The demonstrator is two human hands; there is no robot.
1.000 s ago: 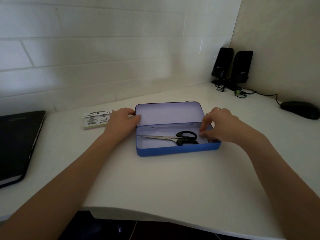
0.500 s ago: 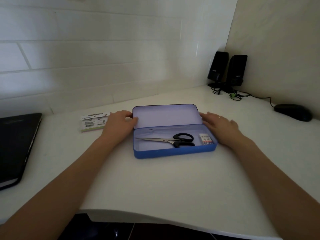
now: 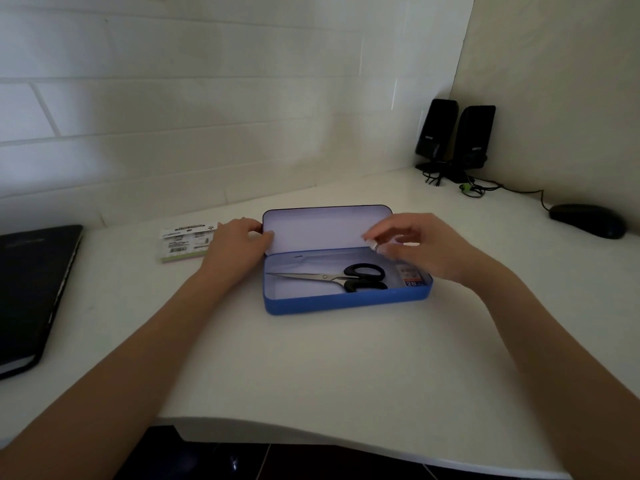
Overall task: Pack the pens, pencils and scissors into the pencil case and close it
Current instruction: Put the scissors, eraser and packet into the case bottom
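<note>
One scissors point(image 3: 341, 277), one pencil case point(image 3: 346, 301), two speakers point(image 3: 437, 129), one mouse point(image 3: 588, 220).

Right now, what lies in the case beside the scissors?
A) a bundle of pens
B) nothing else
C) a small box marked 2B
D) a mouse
C: a small box marked 2B lies at the right end of the open case, just right of the scissors handles.

open blue pencil case point(image 3: 346, 301), lid upright, black-handled scissors point(image 3: 341, 277) lying flat inside.
</note>
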